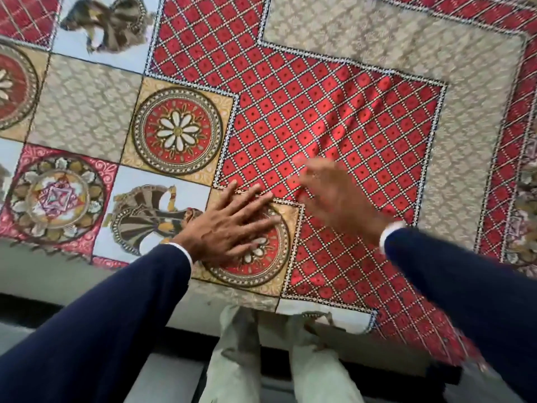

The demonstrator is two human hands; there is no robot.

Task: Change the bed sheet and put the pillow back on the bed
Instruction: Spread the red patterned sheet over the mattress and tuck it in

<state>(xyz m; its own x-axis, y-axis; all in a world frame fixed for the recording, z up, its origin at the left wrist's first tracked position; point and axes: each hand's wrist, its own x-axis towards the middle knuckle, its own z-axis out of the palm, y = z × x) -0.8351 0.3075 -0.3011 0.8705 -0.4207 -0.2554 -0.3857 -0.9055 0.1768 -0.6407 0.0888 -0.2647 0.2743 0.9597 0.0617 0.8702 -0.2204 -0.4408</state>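
Note:
A patterned bed sheet (334,117) in red lattice, beige and round flower medallions covers the bed and fills most of the view. My left hand (229,228) lies flat on it with fingers spread, over a medallion near the bed's front edge. My right hand (334,196) is blurred, fingers extended, low over the red lattice area just right of the left hand. Both arms wear dark blue sleeves. No pillow is in view.
The sheet's front edge (319,312) hangs over the bed side in front of my legs, which are in light trousers (241,359). Below that lie a dark strip and pale floor (162,376). Small wrinkles show in the red area.

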